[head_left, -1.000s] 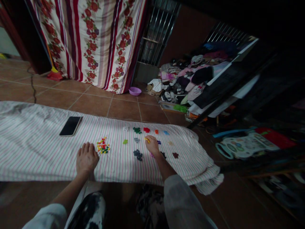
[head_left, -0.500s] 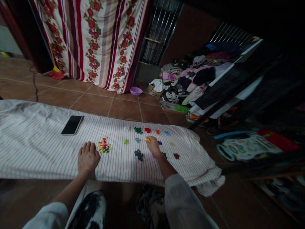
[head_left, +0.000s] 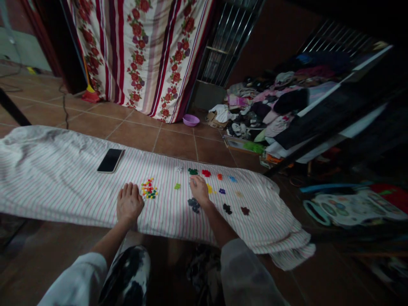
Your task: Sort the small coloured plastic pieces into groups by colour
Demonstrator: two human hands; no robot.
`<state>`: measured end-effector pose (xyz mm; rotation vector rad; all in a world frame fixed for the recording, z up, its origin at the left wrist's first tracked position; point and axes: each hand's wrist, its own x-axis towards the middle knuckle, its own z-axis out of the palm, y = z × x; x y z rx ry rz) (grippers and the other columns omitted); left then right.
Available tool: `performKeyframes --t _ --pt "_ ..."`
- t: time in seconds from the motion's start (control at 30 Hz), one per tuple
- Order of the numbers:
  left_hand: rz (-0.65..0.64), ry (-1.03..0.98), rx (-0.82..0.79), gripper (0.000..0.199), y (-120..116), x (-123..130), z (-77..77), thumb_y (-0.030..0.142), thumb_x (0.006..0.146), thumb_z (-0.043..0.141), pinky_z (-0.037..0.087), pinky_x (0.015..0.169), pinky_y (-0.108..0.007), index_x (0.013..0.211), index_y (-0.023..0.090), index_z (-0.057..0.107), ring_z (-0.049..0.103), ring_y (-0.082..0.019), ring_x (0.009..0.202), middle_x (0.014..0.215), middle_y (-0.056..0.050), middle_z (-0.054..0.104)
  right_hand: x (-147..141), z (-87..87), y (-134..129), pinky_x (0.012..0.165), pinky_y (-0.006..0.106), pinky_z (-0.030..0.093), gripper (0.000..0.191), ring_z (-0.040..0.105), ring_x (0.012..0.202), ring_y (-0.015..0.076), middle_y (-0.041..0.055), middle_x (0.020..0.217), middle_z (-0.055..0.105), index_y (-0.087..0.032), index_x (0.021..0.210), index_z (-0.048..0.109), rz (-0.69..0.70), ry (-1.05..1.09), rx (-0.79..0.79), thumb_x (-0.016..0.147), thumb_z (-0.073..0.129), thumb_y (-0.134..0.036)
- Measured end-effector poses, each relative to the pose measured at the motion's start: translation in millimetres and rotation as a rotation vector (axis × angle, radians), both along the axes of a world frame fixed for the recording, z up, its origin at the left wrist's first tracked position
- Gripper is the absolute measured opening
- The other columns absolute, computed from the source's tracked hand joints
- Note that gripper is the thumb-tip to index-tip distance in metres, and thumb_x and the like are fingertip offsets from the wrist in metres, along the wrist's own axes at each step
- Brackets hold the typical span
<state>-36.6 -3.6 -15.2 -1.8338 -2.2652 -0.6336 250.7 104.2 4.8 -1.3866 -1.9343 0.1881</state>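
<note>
My left hand (head_left: 129,203) lies flat on the striped cloth (head_left: 165,221), open, beside a mixed pile of small red, yellow, green and white pieces (head_left: 149,189). My right hand (head_left: 199,190) is above the sorted piles, its fingers loosely bent and a little apart, with no piece visible in them. Yellow pieces (head_left: 209,188) lie just right of it. A dark green pile (head_left: 192,171) is beyond its fingertips, and a dark grey pile (head_left: 194,205) is nearer me. A lime green pile (head_left: 177,186) sits to the left. The hand and wrist hide the light grey and pink piles.
Further piles are red (head_left: 206,173), orange (head_left: 219,177), light blue (head_left: 232,179), purple (head_left: 222,191), beige (head_left: 239,194), black (head_left: 227,208) and brown (head_left: 245,211). A phone (head_left: 110,160) lies at left. Beyond are a purple basin (head_left: 191,120) and heaped clothes (head_left: 270,102).
My right hand has moved left from the yellow pile, which now shows beside it. My left hand stays flat by the mixed pile. The whole view has shifted slightly.
</note>
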Motion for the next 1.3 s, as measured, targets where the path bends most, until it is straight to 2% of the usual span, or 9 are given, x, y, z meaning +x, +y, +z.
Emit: performKeyframes --t 0.3,0.53,0.77,1.3 --pt "0.000 0.013 0.017 0.045 0.6 -0.1 -0.6 0.022 0.083 0.039 0.029 0.107 -0.045 0.122 0.007 0.054 0.041 -0.031 0.129 0.132 -0.020 0.053 -79.8 -8.4 -32.1 0.078 0.026 0.047 0.022 0.059 0.087 0.0148 0.0040 0.092 0.064 -0.021 0.095 0.066 0.261 -0.013 -0.184 0.086 0.047 -0.017" --pt "-0.006 0.032 0.044 0.044 1.1 -1.2 -4.0 0.022 0.084 0.039 0.030 0.106 -0.045 0.121 0.006 0.055 0.042 -0.031 0.129 0.131 -0.020 0.054 -118.5 -6.8 -52.6 0.078 0.025 0.046 0.016 0.059 0.080 0.0136 0.0030 0.096 0.065 -0.022 0.095 0.067 0.250 -0.124 -0.277 0.085 0.055 -0.022" --pt "-0.007 -0.006 0.047 0.045 1.6 -0.7 -5.0 0.022 0.083 0.040 0.029 0.106 -0.046 0.122 0.007 0.054 0.041 -0.031 0.130 0.132 -0.021 0.053 -124.9 -8.6 -58.0 0.084 0.028 0.044 0.015 0.058 0.088 0.0158 0.0036 0.095 0.064 -0.022 0.095 0.065 0.214 -0.170 -0.208 0.085 0.054 -0.020" --pt "-0.002 0.022 0.036 0.045 -0.3 0.2 -2.8 0.024 0.084 0.038 0.029 0.107 -0.045 0.122 0.006 0.054 0.041 -0.031 0.129 0.131 -0.021 0.053 -112.2 -15.6 -61.7 0.076 0.023 0.046 0.021 0.059 0.080 0.0133 0.0012 0.088 0.064 -0.022 0.097 0.063 0.227 -0.027 -0.248 0.081 0.052 -0.016"
